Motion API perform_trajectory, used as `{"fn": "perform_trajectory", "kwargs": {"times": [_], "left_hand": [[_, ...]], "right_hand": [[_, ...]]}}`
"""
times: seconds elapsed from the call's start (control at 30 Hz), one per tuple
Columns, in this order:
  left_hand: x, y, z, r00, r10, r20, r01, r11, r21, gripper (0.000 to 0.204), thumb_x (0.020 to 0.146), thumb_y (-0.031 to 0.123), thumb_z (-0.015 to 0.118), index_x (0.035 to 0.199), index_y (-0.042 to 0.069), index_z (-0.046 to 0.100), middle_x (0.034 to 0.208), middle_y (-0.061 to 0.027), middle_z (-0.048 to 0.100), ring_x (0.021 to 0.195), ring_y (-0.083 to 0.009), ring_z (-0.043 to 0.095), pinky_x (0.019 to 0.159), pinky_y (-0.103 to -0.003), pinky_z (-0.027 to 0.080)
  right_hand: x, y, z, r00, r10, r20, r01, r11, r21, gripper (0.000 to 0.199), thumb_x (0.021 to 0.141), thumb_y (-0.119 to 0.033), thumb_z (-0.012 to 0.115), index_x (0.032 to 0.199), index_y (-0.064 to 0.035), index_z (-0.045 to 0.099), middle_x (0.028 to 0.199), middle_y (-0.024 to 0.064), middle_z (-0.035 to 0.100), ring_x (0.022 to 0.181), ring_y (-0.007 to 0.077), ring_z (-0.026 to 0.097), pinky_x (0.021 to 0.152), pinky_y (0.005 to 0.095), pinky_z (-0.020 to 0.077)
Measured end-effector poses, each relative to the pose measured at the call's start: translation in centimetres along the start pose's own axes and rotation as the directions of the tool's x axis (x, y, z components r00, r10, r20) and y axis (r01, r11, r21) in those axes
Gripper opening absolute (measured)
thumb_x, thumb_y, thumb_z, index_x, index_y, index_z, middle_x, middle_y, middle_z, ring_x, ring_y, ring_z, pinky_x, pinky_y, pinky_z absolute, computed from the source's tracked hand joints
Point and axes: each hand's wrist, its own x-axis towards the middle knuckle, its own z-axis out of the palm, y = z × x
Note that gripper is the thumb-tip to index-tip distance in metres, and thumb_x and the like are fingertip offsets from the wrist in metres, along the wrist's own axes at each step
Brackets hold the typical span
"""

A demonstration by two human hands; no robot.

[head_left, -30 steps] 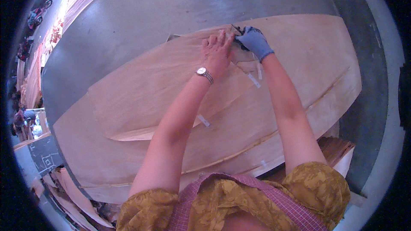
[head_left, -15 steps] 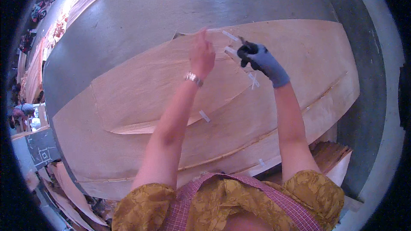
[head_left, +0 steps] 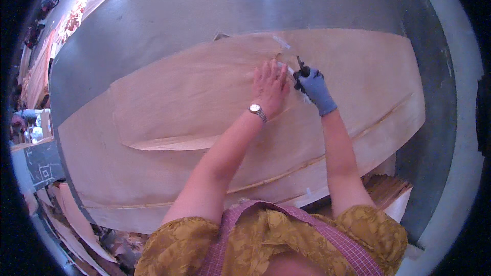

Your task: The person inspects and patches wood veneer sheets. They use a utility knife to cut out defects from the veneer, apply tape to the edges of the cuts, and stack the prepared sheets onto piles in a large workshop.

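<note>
Left hand (head_left: 269, 86) pressing flat, fingers spread, on veneer sheet (head_left: 194, 97); gloved right hand (head_left: 314, 88) gripping dark tool (head_left: 302, 69) over metal bench (head_left: 169, 25).

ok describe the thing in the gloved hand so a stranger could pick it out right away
Start at the big grey metal table covered with pale wood veneer sheets. On the top sheet, near its far edge, the right hand in a blue glove grips a small dark tool. It is the only black item against the light wood.
</note>
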Motion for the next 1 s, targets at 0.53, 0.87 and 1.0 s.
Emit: {"fn": "perform_trajectory", "kwargs": {"times": [0.53,0.87,1.0], "left_hand": [[-14.6,-30.0,-13.9,0.756,-0.562,-0.335,0.608,0.793,0.040,0.049,0.090,0.032,0.055,0.133,0.008,0.051,0.145,-0.0151,0.043,0.134,-0.0307,0.038,0.109,-0.054,0.026],[-23.7,-37.5,-18.5,0.780,-0.461,-0.423,0.552,0.825,0.120,0.060,0.091,0.043,0.055,0.136,0.005,0.046,0.146,-0.0116,0.042,0.137,-0.0300,0.036,0.112,-0.048,0.025],[-22.0,-37.3,-17.5,0.689,-0.512,-0.513,0.563,0.824,-0.067,0.059,0.090,0.038,0.057,0.137,0.005,0.044,0.144,-0.0108,0.045,0.131,-0.0302,0.042,0.108,-0.048,0.030]], "right_hand": [[-7.2,-22.3,16.6,0.895,-0.232,0.381,0.204,0.972,0.113,0.017,0.093,-0.016,0.060,0.101,-0.0024,0.064,0.073,0.0024,0.066,0.055,0.0049,0.049,0.049,0.0226,0.0391],[-3.4,-40.1,42.6,0.623,-0.451,0.639,0.432,0.880,0.198,0.020,0.089,-0.018,0.062,0.095,0.0006,0.064,0.079,0.0054,0.067,0.072,0.0116,0.064,0.060,0.0256,0.0477],[0.6,-39.6,47.4,0.644,-0.444,0.624,0.671,0.719,-0.181,0.042,0.082,-0.039,0.067,0.096,-0.0003,0.065,0.085,0.0138,0.070,0.080,0.0266,0.069,0.068,0.0359,0.0518]]}}
